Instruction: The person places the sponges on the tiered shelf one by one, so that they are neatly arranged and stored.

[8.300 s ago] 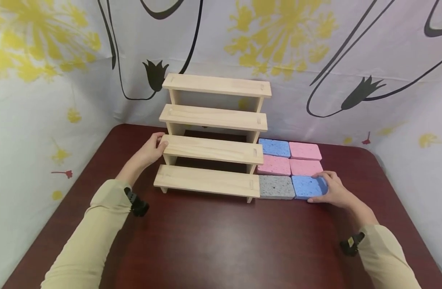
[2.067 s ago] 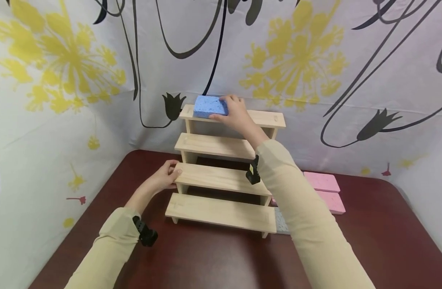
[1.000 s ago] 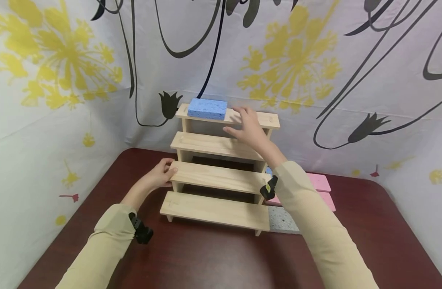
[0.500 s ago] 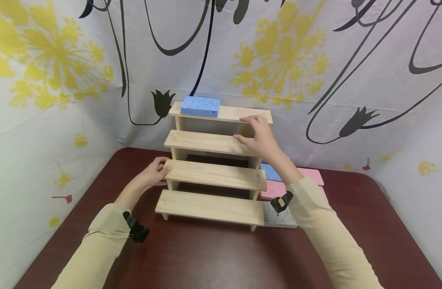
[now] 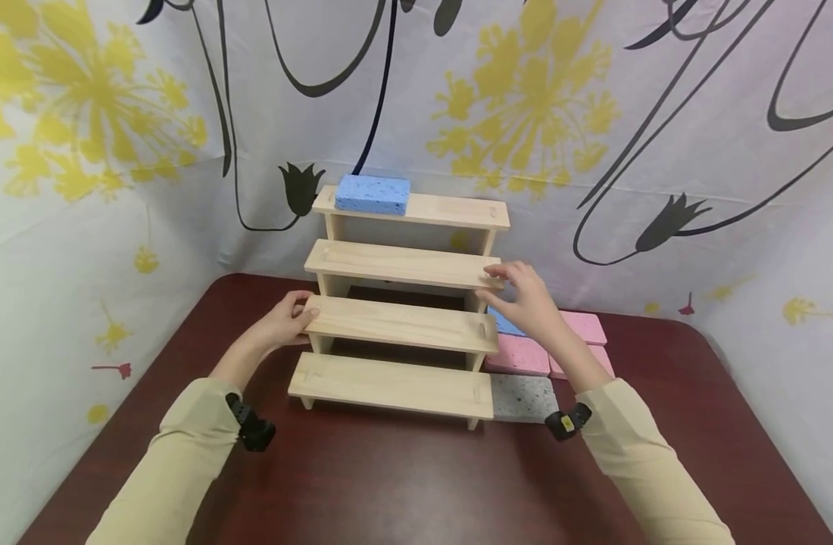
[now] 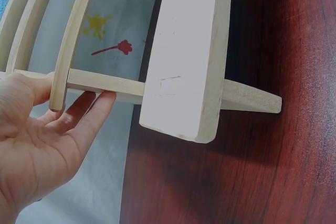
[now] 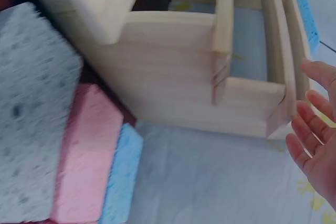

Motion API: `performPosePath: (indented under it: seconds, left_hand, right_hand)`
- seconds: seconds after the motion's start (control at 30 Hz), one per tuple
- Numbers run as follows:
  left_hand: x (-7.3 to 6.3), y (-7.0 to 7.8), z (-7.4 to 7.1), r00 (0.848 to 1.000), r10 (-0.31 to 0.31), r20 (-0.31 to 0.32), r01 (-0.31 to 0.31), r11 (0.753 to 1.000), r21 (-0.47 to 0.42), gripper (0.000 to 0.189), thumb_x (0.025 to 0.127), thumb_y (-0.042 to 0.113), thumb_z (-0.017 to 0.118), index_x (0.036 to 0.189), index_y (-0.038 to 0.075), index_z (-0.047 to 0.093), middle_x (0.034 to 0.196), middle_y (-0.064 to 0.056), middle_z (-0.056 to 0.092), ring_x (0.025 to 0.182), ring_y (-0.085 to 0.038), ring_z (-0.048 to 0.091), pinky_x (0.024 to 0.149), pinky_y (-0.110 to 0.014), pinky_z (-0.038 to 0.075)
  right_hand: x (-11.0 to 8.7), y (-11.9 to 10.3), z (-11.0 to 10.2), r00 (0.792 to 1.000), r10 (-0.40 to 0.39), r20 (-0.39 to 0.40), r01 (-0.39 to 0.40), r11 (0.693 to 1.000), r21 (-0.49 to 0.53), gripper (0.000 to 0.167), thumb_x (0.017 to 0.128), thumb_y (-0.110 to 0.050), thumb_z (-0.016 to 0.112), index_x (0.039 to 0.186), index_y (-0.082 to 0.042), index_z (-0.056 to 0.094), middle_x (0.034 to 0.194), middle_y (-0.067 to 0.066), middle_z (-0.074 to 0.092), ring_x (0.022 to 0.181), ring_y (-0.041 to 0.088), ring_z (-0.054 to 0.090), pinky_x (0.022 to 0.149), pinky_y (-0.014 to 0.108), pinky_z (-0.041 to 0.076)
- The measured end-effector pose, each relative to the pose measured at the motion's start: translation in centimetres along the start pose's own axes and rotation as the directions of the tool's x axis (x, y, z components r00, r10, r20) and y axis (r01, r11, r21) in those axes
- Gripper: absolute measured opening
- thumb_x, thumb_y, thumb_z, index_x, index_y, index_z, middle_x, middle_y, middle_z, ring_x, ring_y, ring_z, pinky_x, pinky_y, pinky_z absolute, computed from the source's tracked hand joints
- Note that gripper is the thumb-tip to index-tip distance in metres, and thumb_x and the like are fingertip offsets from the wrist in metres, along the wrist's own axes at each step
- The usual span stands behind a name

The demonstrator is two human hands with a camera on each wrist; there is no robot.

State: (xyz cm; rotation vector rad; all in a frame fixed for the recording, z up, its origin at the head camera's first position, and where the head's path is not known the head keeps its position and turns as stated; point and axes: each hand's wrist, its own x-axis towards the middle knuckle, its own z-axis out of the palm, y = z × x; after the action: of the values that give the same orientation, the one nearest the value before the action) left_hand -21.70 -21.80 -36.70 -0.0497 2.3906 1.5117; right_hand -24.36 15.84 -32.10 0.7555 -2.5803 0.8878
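Gripping a tiered wooden stand [image 5: 396,322], the left hand [image 5: 280,322] seemingly steadies it; the right hand [image 5: 531,304], fingers parted, holds nothing. One blue sponge [image 5: 372,195] looks placed atop it; next likely calls for grasping from the sponges [image 5: 515,356] right of the stand.

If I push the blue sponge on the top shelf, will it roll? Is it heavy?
Probably not: the blue sponge lies on a broad, flat side, so it would likely slide. Its pitted surface suggests it's light.

left hand [image 5: 280,323]: gripping | right hand [image 5: 531,303]: fingers [image 5: 508,270] parted from thumb [image 5: 494,300], seemingly relaxed
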Motion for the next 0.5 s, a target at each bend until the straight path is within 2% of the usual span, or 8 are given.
performPosePath:
  seconds: [0.23, 0.5]
  left_hand:
    - [0.0, 0.0, 0.0, 1.000, 0.011, 0.004, -0.011, 1.000, -0.023, 0.054, 0.100, 0.015, 0.033, 0.143, -0.003, 0.005, 0.134, -0.034, 0.033, 0.116, -0.042, 0.047, 0.093, -0.047, 0.048]
    - [0.0, 0.1, -0.1, 1.000, 0.014, 0.012, -0.014, 1.000, -0.025, 0.055, 0.100, 0.016, 0.032, 0.143, -0.003, 0.004, 0.134, -0.035, 0.032, 0.116, -0.042, 0.047, 0.093, -0.047, 0.047]
  right_hand:
    - [-2.4, 1.4, -0.4, 0.997, 0.081, -0.004, -0.081, 0.997, 0.018, 0.039, 0.084, -0.021, 0.066, 0.118, -0.003, 0.056, 0.112, 0.015, 0.054, 0.105, 0.032, 0.052, 0.089, 0.048, 0.047]
    - [-4.6, 3.0, -0.3, 0.988, 0.134, 0.074, -0.133, 0.991, -0.015, 0.040, 0.085, -0.021, 0.064, 0.118, -0.001, 0.055, 0.112, 0.018, 0.055, 0.104, 0.032, 0.052, 0.088, 0.050, 0.046]
